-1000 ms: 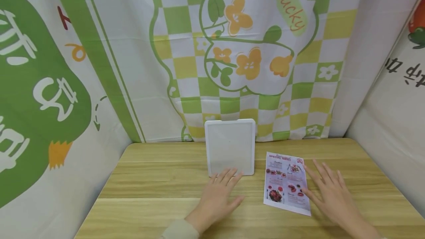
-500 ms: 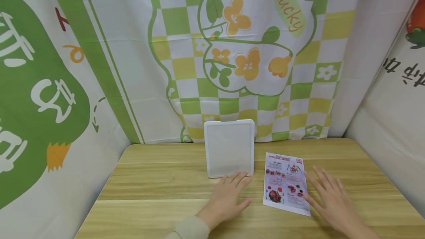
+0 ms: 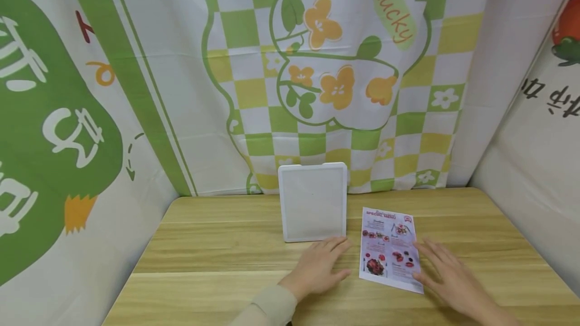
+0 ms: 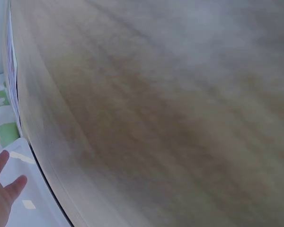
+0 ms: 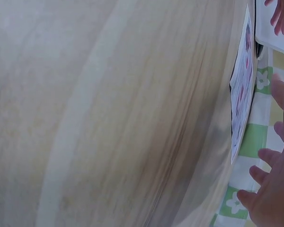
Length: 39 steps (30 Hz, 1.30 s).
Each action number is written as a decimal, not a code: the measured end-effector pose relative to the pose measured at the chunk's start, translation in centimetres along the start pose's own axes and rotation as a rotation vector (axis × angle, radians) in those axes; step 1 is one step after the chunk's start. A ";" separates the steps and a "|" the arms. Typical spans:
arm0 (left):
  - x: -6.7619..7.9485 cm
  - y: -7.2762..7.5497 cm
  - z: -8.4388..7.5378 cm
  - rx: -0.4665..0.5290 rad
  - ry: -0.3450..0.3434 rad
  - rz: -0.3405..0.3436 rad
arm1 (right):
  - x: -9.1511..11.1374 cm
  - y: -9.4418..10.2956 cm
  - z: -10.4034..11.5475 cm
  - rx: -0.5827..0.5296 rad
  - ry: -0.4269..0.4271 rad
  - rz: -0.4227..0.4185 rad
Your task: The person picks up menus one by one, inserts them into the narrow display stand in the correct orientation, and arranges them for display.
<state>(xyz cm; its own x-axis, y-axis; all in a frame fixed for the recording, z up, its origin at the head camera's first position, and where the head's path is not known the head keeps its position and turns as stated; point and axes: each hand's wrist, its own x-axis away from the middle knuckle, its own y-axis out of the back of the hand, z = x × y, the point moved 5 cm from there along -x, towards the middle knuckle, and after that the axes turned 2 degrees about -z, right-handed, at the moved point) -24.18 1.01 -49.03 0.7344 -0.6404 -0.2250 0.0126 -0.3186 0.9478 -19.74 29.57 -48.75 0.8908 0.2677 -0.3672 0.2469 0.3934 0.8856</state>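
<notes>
A white rectangular panel with a raised rim (image 3: 312,200) stands upright at the back of the table. My left hand (image 3: 317,268), palm down and holding nothing, has its fingertips just in front of the panel's lower right corner. To the right, a printed menu sheet (image 3: 390,250) with food pictures lies flat. The right hand (image 3: 450,278) is beside it, with thumb and fingertips over the sheet's right edge; whether they touch it I cannot tell. The right wrist view shows that hand (image 5: 270,184) with spread fingers near the menu (image 5: 241,90).
The wooden table (image 3: 199,245) extends to both sides of the hands. Behind it hangs a green and yellow checked curtain (image 3: 317,140). Printed cloth (image 3: 54,114) borders the left side, and a pale printed cloth (image 3: 539,165) borders the right.
My left hand has moved right and slightly toward me, away from the panel's front. The right hand has drawn its fingers closer together near the menu. Panel and menu stay put.
</notes>
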 end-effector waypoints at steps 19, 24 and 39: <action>-3.4 -2.7 -0.6 0.093 -0.012 0.177 | -0.2 -0.9 -1.7 -0.105 0.062 0.060; -4.0 -3.3 -0.8 0.076 -0.039 0.190 | -0.5 -1.2 -1.8 -0.145 0.065 0.090; -5.0 -4.1 -1.0 0.020 -0.016 0.246 | -1.3 -1.7 -2.4 -0.214 0.053 0.188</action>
<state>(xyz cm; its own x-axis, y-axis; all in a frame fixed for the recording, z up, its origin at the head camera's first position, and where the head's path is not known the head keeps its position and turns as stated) -27.20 6.20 -51.57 0.7027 -0.7115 0.0080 -0.1789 -0.1658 0.9698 -22.20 30.62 -50.46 0.8910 0.3965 -0.2213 -0.0119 0.5076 0.8615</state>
